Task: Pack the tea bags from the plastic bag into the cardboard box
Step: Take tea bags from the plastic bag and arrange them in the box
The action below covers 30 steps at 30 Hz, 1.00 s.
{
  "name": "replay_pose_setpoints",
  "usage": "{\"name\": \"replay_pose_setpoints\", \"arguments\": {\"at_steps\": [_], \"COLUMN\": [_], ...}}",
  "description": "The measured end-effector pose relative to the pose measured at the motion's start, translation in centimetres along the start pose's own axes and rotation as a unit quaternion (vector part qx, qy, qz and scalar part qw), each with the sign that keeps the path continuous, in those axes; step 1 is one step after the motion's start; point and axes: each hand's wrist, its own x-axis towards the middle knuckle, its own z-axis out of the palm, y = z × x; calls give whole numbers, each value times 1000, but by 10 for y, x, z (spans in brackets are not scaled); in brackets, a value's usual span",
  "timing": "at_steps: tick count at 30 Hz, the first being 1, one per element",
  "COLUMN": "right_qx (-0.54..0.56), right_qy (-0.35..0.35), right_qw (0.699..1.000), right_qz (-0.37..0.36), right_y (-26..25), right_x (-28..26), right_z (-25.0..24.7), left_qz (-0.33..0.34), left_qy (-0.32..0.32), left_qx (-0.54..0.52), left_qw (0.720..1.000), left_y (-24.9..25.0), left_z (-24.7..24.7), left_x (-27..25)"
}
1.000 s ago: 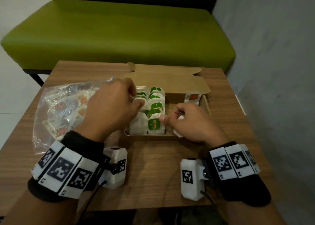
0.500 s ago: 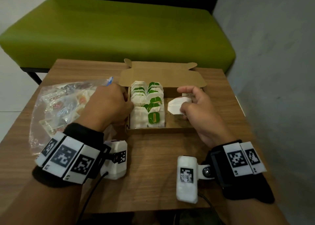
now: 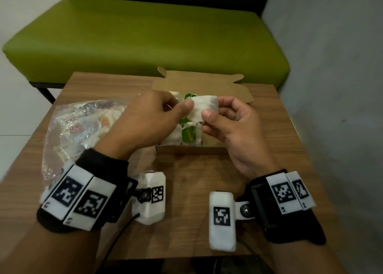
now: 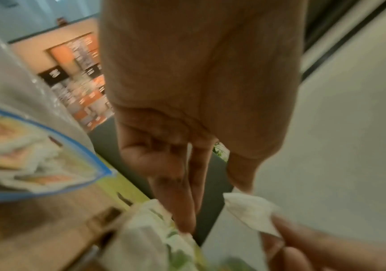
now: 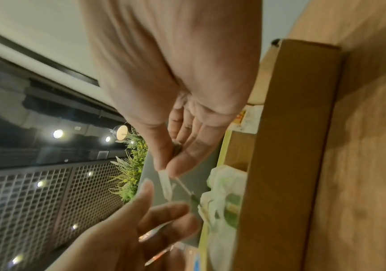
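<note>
My right hand (image 3: 209, 113) pinches a white tea bag (image 3: 205, 107) between thumb and fingers, held up over the open cardboard box (image 3: 190, 149). In the right wrist view the tea bag (image 5: 165, 181) hangs from that pinch. My left hand (image 3: 184, 107) has come alongside; its thumb touches the tea bag's (image 4: 250, 210) left edge while its fingers stay loosely extended and apart from it. Several white and green-tagged tea bags (image 3: 188, 135) stand in rows in the box's left part. The clear plastic bag (image 3: 78, 126) with more tea bags lies left of the box.
The box lid (image 3: 199, 87) stands open at the back. The small wooden table (image 3: 186, 180) ends at a grey wall on the right, and a green bench (image 3: 145, 35) stands behind it. The box's right part (image 5: 238, 150) is mostly bare cardboard.
My right hand has lifted the white tea bag from the box's right side up over the middle. My left hand left the box's left edge and rose to meet it.
</note>
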Motion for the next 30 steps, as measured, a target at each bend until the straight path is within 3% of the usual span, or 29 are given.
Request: {"name": "replay_pose_setpoints", "arguments": {"at_steps": [2, 6, 14, 17, 24, 26, 30], "right_qx": [46, 44, -105, -155, -92, -82, -89], "right_qy": [-11, -28, -15, -26, 58, 60, 25], "right_qw": [999, 998, 994, 986, 993, 994, 994], "right_qz": [9, 39, -35, -48, -39, -43, -62], "right_y": [-3, -4, -4, 0, 0, -1, -3], "right_x": [-2, -4, -4, -4, 0, 1, -2], "right_z": [3, 3, -4, -3, -8, -8, -5], "left_qz": [-11, -6, 56, 83, 87, 80, 86], "left_qy": [-58, -38, 35, 47, 63, 81, 53], "left_qx": [-99, -213, -100, -106, -205, -218, -227], "left_qw": [993, 976, 993, 990, 973, 969, 969], "left_y": [5, 5, -1, 3, 3, 2, 7], "left_z": [2, 4, 2, 6, 4, 4, 8], "left_x": [-6, -10, -4, -6, -6, -6, -8]}}
